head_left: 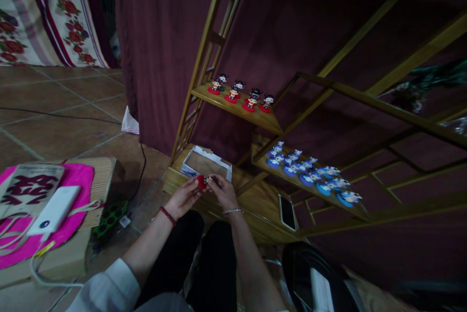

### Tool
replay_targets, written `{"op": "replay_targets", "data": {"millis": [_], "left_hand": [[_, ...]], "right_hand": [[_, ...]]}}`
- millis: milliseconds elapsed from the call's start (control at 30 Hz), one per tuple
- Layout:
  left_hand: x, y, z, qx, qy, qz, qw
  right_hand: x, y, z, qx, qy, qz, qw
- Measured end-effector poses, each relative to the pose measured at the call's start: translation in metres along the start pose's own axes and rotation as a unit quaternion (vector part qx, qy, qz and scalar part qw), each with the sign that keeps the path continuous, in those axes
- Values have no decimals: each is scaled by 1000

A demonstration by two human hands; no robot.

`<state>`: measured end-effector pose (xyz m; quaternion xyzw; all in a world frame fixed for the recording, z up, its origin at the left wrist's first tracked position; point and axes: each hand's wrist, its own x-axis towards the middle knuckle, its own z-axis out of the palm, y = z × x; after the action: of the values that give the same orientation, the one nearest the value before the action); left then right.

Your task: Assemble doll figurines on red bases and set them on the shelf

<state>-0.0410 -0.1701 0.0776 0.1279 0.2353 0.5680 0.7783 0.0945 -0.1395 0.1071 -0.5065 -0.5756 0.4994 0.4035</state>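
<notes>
Both hands meet low in front of a wooden shelf rack [233, 108], just above its bottom board. The left hand [182, 198] has its fingertips closed on the red base of a small figurine [202, 182], and the right hand [224, 193] pinches the other side of the same figurine — its upper part is too small and dim to make out. A red bead bracelet [168, 216] sits on the left wrist, a thin silver bangle [232, 211] on the right.

Just behind the hands an open cardboard box [206, 162] rests on the bottom board. A phone [287, 212] lies face up on the same board, to the right. On the upper shelf stand red-based figurines [241, 92] in two short rows — on the next shelf down, blue-based figurines [310, 171] in longer rows. To the far left a white power bank [54, 210] lies on a pink cloth [78, 176].
</notes>
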Motion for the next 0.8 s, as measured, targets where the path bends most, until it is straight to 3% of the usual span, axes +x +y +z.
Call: {"op": "replay_targets", "data": {"millis": [400, 800], "left_hand": [[1, 1, 3, -3, -14, 4, 1000], [2, 0, 4, 12, -20, 7, 1000]], "right_hand": [[4, -10, -4, -46, 6, 23, 999], [5, -12, -9, -64, -22, 0, 998]]}}
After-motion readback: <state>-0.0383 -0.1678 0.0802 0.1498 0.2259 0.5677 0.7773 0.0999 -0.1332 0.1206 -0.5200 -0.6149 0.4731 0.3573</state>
